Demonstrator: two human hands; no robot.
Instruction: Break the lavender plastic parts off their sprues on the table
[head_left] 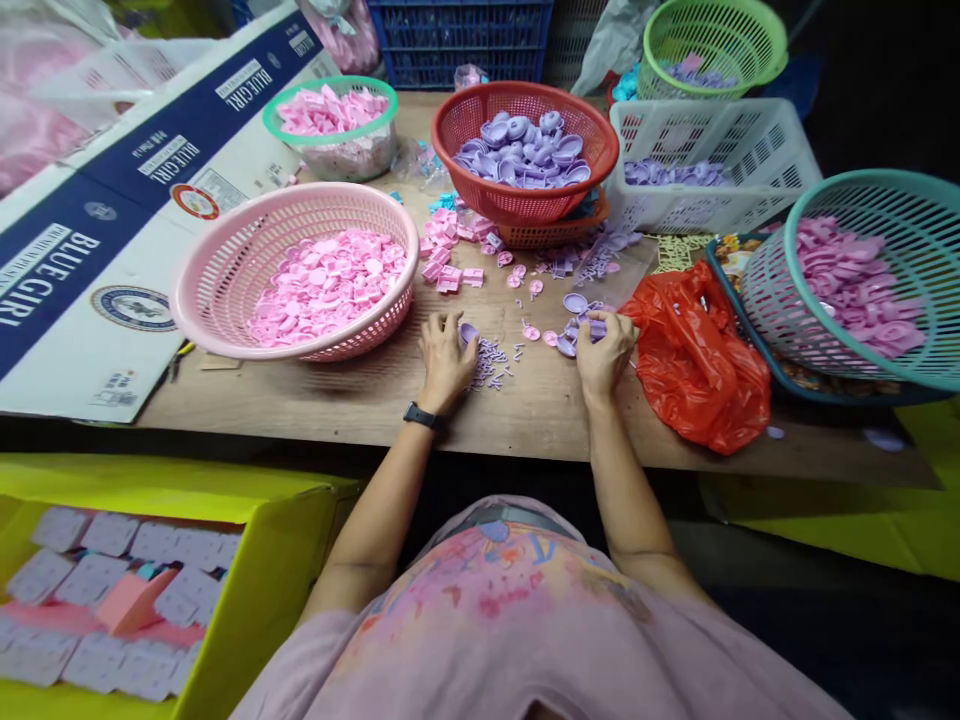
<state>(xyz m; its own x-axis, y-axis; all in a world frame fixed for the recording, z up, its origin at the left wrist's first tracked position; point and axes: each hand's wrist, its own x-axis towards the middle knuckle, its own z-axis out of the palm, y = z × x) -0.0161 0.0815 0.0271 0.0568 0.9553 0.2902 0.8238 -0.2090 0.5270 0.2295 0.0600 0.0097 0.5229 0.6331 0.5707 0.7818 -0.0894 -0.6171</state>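
My left hand [444, 357] rests on the wooden table [315, 400], its fingers curled around a small purple plastic cap [469, 332]. A scatter of tiny purple bits [495, 360] lies just right of it. My right hand [604, 350] is closed on purple plastic pieces [592, 325] at the edge of a small pile of purple and pink caps [559, 335]. A black watch [421, 415] sits on my left wrist.
A pink basket [225, 290] of pink pieces stands left. A red basket [457, 130] of purple caps sits behind. A white crate [780, 150], teal basket [930, 200], green basket [765, 40] and red plastic bag [697, 360] are to the right. A yellow box [255, 590] sits lower left.
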